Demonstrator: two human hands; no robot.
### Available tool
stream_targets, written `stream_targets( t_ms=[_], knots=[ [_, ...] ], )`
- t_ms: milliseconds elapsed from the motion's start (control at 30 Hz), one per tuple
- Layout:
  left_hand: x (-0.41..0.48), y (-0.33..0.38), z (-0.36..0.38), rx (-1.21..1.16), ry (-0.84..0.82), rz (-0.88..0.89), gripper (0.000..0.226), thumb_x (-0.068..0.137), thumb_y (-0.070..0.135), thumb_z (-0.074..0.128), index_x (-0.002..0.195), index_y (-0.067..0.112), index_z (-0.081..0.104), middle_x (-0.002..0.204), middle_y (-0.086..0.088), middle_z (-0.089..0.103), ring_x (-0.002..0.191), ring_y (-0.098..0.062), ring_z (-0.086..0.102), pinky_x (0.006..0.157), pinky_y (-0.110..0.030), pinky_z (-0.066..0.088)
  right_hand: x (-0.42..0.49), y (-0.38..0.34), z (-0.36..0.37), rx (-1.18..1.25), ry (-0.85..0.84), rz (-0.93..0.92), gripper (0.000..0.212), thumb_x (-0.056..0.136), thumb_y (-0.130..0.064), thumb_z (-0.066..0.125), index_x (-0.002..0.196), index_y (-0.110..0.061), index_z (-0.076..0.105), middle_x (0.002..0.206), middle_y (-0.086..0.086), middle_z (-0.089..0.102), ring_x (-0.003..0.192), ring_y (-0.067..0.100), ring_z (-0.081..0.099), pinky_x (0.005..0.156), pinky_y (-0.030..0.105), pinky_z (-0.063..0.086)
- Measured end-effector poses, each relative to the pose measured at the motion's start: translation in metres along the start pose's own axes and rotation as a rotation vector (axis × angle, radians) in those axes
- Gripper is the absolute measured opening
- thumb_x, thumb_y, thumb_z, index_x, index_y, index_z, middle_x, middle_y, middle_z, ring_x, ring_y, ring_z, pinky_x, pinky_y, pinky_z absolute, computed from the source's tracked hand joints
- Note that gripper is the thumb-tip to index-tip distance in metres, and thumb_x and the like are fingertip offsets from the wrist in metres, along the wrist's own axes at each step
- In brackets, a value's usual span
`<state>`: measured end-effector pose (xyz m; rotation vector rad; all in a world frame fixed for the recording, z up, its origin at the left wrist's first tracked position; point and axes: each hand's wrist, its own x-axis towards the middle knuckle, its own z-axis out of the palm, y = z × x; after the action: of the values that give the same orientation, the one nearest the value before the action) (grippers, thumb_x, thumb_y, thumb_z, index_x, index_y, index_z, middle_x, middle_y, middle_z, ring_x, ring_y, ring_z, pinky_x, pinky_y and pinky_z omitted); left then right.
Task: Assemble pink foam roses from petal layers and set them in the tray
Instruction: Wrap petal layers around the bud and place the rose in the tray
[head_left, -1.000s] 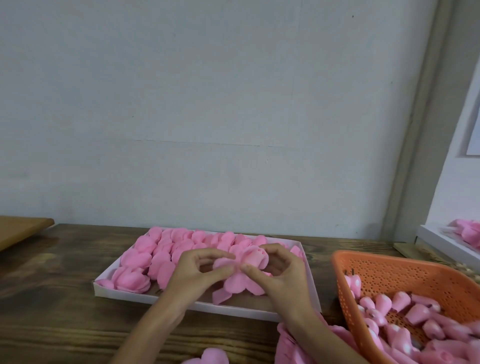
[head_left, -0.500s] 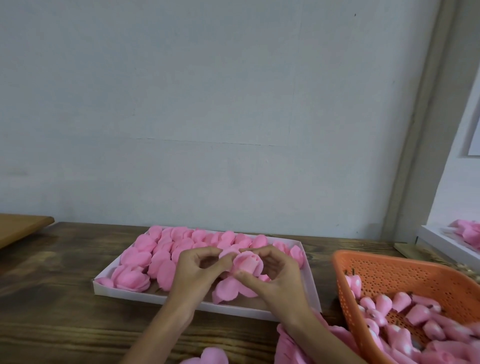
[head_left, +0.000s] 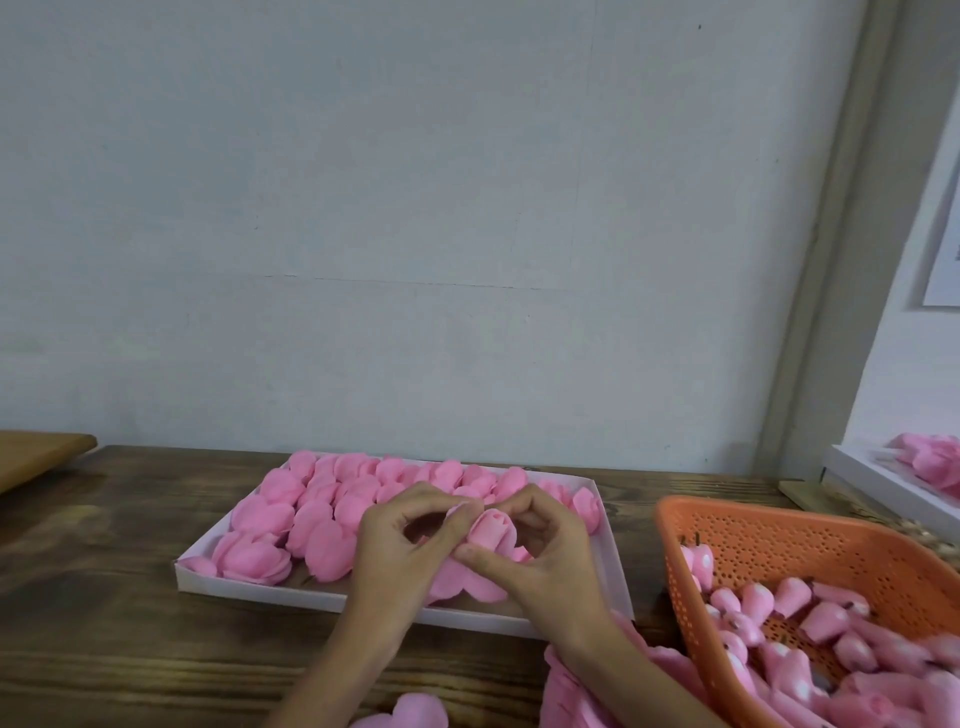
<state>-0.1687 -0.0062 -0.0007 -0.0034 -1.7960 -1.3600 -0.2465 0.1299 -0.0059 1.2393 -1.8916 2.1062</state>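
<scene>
Rose (head_left: 491, 531) lower, against left hand (head_left: 404, 550) (pinched)

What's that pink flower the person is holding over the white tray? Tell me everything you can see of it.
The rose is pale pink and looks like soft foam. A tight, closed bud forms its middle, and loose flat petals spread out beneath it, not yet wrapped up. It is held over the near right part of the white tray. The left hand pinches one petal up against the bud, and the right hand grips the base between thumb and fingers.
</scene>
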Motion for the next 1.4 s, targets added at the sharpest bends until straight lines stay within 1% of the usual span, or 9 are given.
stream_targets(
  t_ms=[200,333,467,700,800,933,1100,1300,1400],
  knots=[
    [0.004,0.001,-0.009,-0.072,-0.039,-0.159,0.024,0.085,0.044,0.075,0.109,0.039,0.078,0.100,0.007,0.077,0.094,-0.008,0.071,0.078,-0.025,0.059,0.005,0.006,-0.004,0.010,0.106,0.028,0.034,0.066,-0.010,0.097,0.087,-0.013,0.071,0.086,0.007,0.076,0.084,0.027,0.075,0.075,0.038,0.062],
    [0.011,-0.009,-0.030,0.123,-0.334,-0.366,0.030,0.076,0.044,0.086,0.104,0.041,0.078,0.105,0.013,0.078,0.101,-0.003,0.071,0.091,-0.026,0.055,0.008,0.009,-0.007,0.053,0.172,0.048,0.033,0.068,-0.006,0.094,0.089,-0.007,0.069,0.086,0.009,0.076,0.084,0.027,0.075,0.075,0.035,0.061],
    [0.009,-0.019,-0.033,0.067,-0.250,-0.407,0.015,0.076,0.034,0.088,0.087,0.026,0.082,0.087,-0.002,0.080,0.082,-0.016,0.076,0.075,-0.023,0.060,0.008,0.010,-0.007,0.071,0.182,0.065,0.035,0.069,-0.004,0.094,0.091,-0.003,0.067,0.087,0.012,0.076,0.087,0.030,0.075,0.078,0.042,0.062],
    [0.004,-0.021,-0.018,-0.267,-0.171,-0.422,0.051,0.073,0.056,0.086,0.094,0.010,0.081,0.100,-0.017,0.077,0.099,-0.033,0.075,0.087,-0.040,0.062,0.006,0.006,-0.005,0.080,0.148,0.041,0.038,0.063,-0.023,0.097,0.089,-0.012,0.070,0.088,0.010,0.077,0.084,0.027,0.076,0.074,0.036,0.063],
    [-0.002,-0.021,-0.006,-0.505,-0.107,-0.471,0.050,0.090,0.046,0.070,0.085,-0.004,0.074,0.098,-0.031,0.070,0.096,-0.040,0.069,0.092,-0.051,0.054,0.006,0.003,-0.003,0.107,0.119,0.049,0.034,0.060,-0.030,0.095,0.084,-0.023,0.072,0.087,0.010,0.078,0.084,0.027,0.077,0.072,0.034,0.062],
    [-0.003,-0.028,-0.004,-0.540,-0.098,-0.463,0.039,0.081,0.023,0.072,0.098,-0.012,0.068,0.110,-0.045,0.059,0.101,-0.047,0.063,0.098,-0.060,0.049,0.007,0.003,-0.002,0.144,0.114,0.051,0.032,0.059,-0.028,0.093,0.083,-0.021,0.072,0.086,0.010,0.078,0.082,0.025,0.077,0.069,0.028,0.060],
    [0.000,-0.037,-0.013,-0.323,-0.159,-0.399,0.043,0.060,0.028,0.089,0.101,0.019,0.079,0.106,-0.014,0.077,0.104,-0.034,0.074,0.077,-0.036,0.062,0.007,0.007,-0.003,0.134,0.115,0.067,0.040,0.059,-0.031,0.094,0.085,-0.011,0.071,0.086,0.013,0.078,0.083,0.033,0.077,0.073,0.043,0.064],
    [0.001,-0.034,-0.018,-0.243,-0.353,-0.314,0.069,0.077,0.023,0.088,0.140,0.028,0.060,0.134,-0.008,0.067,0.124,-0.030,0.065,0.084,-0.039,0.061,0.005,0.008,0.000,0.086,0.044,0.087,0.040,0.061,-0.028,0.094,0.090,-0.014,0.071,0.090,0.008,0.079,0.085,0.027,0.077,0.075,0.046,0.064],
    [0.000,-0.025,-0.018,-0.120,-0.472,-0.274,0.089,0.070,0.009,0.092,0.146,0.034,0.052,0.144,0.001,0.061,0.133,-0.018,0.059,0.099,-0.032,0.055,0.003,0.006,0.002,0.091,-0.020,0.084,0.028,0.066,-0.020,0.092,0.086,-0.025,0.073,0.090,0.007,0.079,0.085,0.025,0.078,0.071,0.034,0.062]
  ],
)
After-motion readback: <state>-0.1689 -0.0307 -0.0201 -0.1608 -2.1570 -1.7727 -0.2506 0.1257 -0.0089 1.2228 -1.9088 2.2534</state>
